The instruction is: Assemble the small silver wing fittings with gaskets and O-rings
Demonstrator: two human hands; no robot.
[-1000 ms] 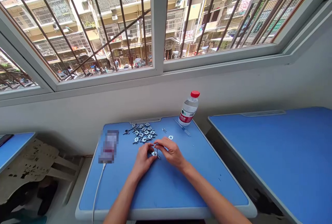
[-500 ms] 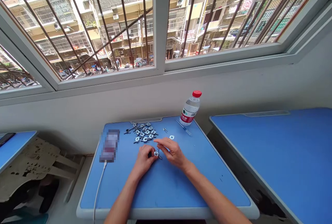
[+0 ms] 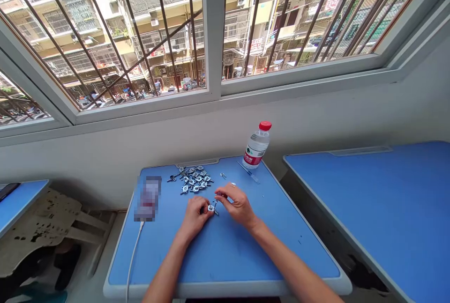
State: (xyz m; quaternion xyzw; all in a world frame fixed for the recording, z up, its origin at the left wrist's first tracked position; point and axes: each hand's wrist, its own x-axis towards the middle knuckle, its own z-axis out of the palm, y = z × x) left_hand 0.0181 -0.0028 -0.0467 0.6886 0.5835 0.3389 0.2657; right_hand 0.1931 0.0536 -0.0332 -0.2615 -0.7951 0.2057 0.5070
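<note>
My left hand [image 3: 195, 214] rests on the blue desk [image 3: 218, 256], its fingers pinching a small metal part [image 3: 211, 208]. Just to the right, my right hand [image 3: 237, 203] has thumb and fingertips closed on a thin tool [image 3: 215, 203], whose lower end meets the metal part. The tool's handle is mostly covered by the fingers. Beyond my left hand lies a pile of small metal parts [image 3: 197, 179]. One loose small part [image 3: 222, 175] is apart from the pile, and another [image 3: 233, 184] is partly hidden behind my right hand.
A water bottle [image 3: 256, 148] with a red cap stands at the back right, beside a pen [image 3: 249, 173]. At the left a blurred phone [image 3: 148, 198] lies with a white cable [image 3: 135, 251]. A second blue desk [image 3: 379, 190] stands to the right.
The fingers of my right hand have curled in closer round the tool, and the tool leans more to the right. My left hand keeps its grip on the metal part.
</note>
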